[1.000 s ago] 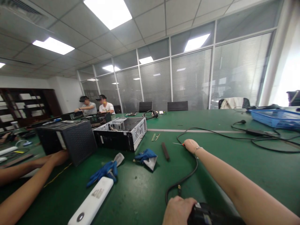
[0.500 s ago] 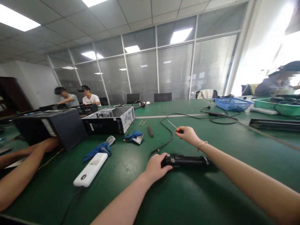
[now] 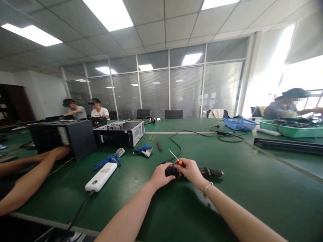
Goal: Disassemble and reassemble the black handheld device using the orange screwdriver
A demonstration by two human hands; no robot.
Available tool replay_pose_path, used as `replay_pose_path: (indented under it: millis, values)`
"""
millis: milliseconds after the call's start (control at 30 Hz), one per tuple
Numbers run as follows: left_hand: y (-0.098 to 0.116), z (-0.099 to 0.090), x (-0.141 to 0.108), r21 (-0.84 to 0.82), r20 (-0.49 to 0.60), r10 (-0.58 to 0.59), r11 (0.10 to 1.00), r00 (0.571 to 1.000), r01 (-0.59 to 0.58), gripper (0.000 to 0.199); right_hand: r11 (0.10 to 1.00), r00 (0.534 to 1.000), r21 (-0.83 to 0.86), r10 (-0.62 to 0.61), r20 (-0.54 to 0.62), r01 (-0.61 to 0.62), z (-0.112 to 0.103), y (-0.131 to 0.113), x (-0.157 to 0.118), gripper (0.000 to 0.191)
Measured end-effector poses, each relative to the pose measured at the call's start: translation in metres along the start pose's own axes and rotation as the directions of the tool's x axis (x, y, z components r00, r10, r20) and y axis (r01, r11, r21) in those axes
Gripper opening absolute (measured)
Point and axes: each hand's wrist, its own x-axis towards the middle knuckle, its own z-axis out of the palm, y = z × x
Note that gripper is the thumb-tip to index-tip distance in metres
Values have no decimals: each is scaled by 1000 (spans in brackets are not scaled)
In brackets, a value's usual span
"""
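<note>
A black corded electric screwdriver [image 3: 211,172] lies sideways on the green table, its tip pointing right. My left hand [image 3: 161,175] is closed around its cord end. In my right hand [image 3: 191,172] is a hand screwdriver [image 3: 180,162] with an orange and black handle, its thin shaft slanting up and left. The right fingers are close over the black tool's body beside my left hand; whether they touch it is hard to tell. The black cord [image 3: 178,144] runs away from behind my hands toward the back.
Left of my hands are a white power strip [image 3: 101,176], blue gloves [image 3: 108,161] and a brown bar [image 3: 159,146]. An open computer case [image 3: 116,137] and a dark case [image 3: 82,137], with a co-worker's arms [image 3: 47,161] at it, stand farther left. Blue [image 3: 239,125] and green baskets [image 3: 290,131] sit back right.
My right hand has come down and left with the hand screwdriver, from above the table to the black tool beside my left hand. The view has tilted up.
</note>
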Motion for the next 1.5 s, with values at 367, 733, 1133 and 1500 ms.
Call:
replay_pose_path:
  millis: [367, 733, 1133, 1500]
  values:
    - [-3, -6, 3, -6, 22, 67, 998, 998, -67, 32, 964, 997, -265, -45, -69, 25, -15, 34, 5, 21]
    - [-2, -7, 3, -14, 12, 94, 996, 996, -94, 28, 928, 996, -367, -83, -31, 66, -11, 37, 3, 17]
    - [3, -7, 4, -19, -15, 93, 995, 996, -93, 29, 933, 996, -360, -28, -81, -4, -23, 26, 6, 23]
    - [2, 19, 16, 82, -18, 149, 986, 989, -147, 42, 976, 986, -208, 36, -164, -70, -63, 11, 6, 44]
